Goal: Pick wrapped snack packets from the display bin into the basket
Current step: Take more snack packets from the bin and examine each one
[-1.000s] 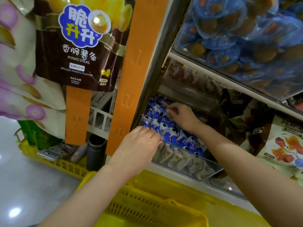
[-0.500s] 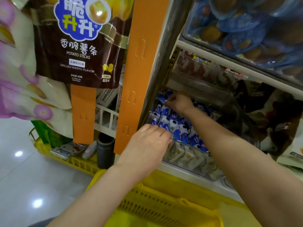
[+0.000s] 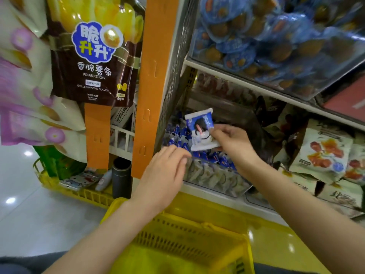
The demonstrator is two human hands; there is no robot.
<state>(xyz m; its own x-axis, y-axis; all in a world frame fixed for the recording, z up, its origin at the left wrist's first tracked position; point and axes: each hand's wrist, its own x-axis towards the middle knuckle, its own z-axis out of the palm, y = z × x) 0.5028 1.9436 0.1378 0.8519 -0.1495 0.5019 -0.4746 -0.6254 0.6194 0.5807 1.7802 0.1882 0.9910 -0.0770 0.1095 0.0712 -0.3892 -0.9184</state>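
Note:
My right hand (image 3: 230,141) pinches a blue and white snack packet (image 3: 200,128) by its right edge and holds it upright just above the clear display bin (image 3: 217,178). The bin is packed with several more blue and white packets (image 3: 177,136). Fingers of my left hand (image 3: 167,171) rest on the bin's front left rim and hold nothing. A yellow plastic basket (image 3: 189,236) sits directly below both arms, in front of the shelf.
An orange hanging strip (image 3: 150,80) with a brown potato-stick bag (image 3: 92,56) hangs left of the bin. A bin of blue wrapped snacks (image 3: 266,38) overhangs above. Bagged snacks (image 3: 324,153) fill the shelf to the right. A second yellow basket (image 3: 79,190) stands on the floor at left.
My right hand has lifted one blue and white packet out of the bin, where it was earlier reaching among the packets. My left hand has stayed on the bin's rim.

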